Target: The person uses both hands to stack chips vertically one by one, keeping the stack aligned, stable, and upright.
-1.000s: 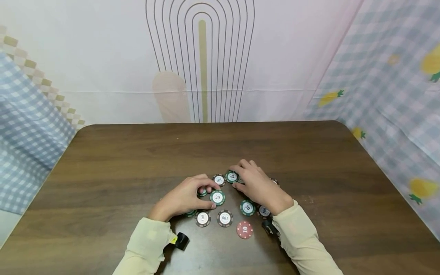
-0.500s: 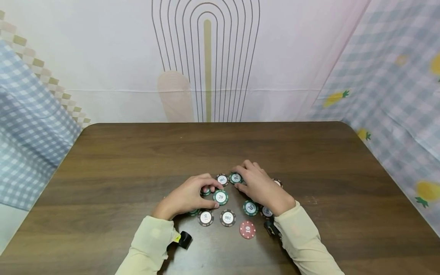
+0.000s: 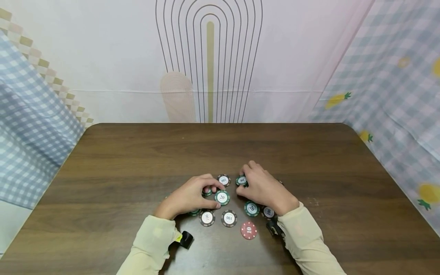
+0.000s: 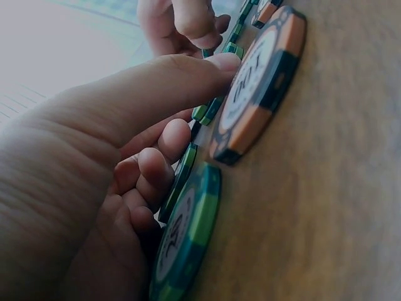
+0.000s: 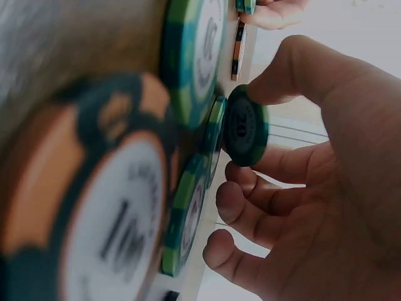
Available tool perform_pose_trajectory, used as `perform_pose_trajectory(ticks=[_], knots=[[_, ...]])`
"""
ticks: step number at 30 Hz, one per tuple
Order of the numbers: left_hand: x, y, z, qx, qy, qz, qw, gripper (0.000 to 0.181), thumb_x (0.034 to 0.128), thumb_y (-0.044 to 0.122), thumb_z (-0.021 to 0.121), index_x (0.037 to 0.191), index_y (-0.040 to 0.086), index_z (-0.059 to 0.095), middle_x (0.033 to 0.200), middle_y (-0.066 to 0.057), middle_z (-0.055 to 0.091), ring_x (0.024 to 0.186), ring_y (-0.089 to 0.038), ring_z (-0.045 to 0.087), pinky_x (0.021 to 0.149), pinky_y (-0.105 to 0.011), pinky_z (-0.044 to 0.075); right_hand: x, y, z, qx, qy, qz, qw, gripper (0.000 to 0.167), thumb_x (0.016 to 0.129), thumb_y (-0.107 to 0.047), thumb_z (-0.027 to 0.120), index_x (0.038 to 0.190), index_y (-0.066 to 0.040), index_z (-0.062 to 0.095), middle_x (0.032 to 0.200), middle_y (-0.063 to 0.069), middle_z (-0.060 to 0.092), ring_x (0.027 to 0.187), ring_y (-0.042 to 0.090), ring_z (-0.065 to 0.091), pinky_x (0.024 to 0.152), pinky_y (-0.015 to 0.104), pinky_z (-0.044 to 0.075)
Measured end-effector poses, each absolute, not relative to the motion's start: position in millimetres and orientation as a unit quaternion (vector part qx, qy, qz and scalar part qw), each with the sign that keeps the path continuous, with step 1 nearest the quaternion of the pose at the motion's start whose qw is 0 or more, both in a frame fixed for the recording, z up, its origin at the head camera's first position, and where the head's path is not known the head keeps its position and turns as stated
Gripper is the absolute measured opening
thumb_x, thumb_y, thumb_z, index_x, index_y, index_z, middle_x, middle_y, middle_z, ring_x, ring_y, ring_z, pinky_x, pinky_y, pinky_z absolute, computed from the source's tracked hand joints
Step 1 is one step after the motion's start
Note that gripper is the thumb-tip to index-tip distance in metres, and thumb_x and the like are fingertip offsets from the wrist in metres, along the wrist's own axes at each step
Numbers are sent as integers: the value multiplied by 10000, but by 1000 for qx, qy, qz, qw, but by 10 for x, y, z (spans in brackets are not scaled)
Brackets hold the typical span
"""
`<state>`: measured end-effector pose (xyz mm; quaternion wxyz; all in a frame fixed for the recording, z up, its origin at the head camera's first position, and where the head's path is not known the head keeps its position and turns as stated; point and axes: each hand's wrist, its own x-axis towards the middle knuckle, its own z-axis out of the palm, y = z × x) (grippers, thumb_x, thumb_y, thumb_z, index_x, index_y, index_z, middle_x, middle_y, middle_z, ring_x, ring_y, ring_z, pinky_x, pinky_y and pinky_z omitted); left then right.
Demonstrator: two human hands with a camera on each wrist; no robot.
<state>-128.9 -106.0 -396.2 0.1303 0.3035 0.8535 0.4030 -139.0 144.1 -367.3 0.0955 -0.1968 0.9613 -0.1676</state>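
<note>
Shifting toward three o'clock since the earlier frame, the right hand [image 3: 264,186] is drawing a green 20 chip [image 3: 241,180] away from a dark 100 chip [image 3: 224,180], the gap widening. Across the head view, the left hand [image 3: 188,196] is bending thumb and index finger around a second green chip [image 3: 222,198], seven-thirty-ward of the first; a red 10 chip [image 3: 249,230] is lying flat toward six o'clock on the surface [image 3: 148,152]. From the left wrist, the thumb is hiding much of that grip, and a nearer 100 chip [image 4: 266,81] is resting at its tip's four o'clock. From the right wrist, thumb and index finger are pinching the tilted 20 chip, other fingers loosely bent; grasping seems done, release is remaining, and several chips are lying unheld.
</note>
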Motion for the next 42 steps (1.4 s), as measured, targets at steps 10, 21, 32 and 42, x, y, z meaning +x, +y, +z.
perform_pose_trajectory(ticks=[10, 21, 32, 42], knots=[[-1279, -1030, -3976, 309, 852, 402, 132, 357, 864, 219, 879, 1196, 174, 758, 947, 78, 584, 885, -69, 538, 835, -274, 468, -1360, 1538, -3622, -201, 957, -189, 96, 313, 869, -207, 738, 1107, -68, 591, 987, 41, 566, 850, 190, 525, 735, 345, 493], [-1267, -990, -3974, 306, 856, 393, 136, 376, 862, 224, 878, 1216, 188, 756, 960, 93, 581, 906, -75, 544, 861, -286, 467, -1302, 1642, -3525, -212, 959, -156, 106, 366, 909, -216, 710, 1236, -56, 676, 1201, 87, 633, 1070, 274, 585, 903, 480, 526], [-1284, -1033, -3931, 304, 856, 397, 132, 367, 871, 214, 877, 1217, 192, 759, 950, 90, 579, 893, -84, 540, 839, -287, 464, -1309, 1584, -3490, -262, 950, -145, 89, 338, 915, -202, 741, 1231, -86, 728, 1185, 64, 663, 1077, 265, 634, 913, 466, 548], [-1276, -1057, -3948, 300, 860, 391, 134, 383, 872, 231, 873, 1233, 193, 752, 957, 95, 577, 893, -76, 536, 835, -287, 459, -1288, 1506, -3456, -283, 941, -134, 127, 395, 915, -186, 791, 1298, -107, 733, 1101, 45, 620, 950, 200, 602, 818, 413, 533]])
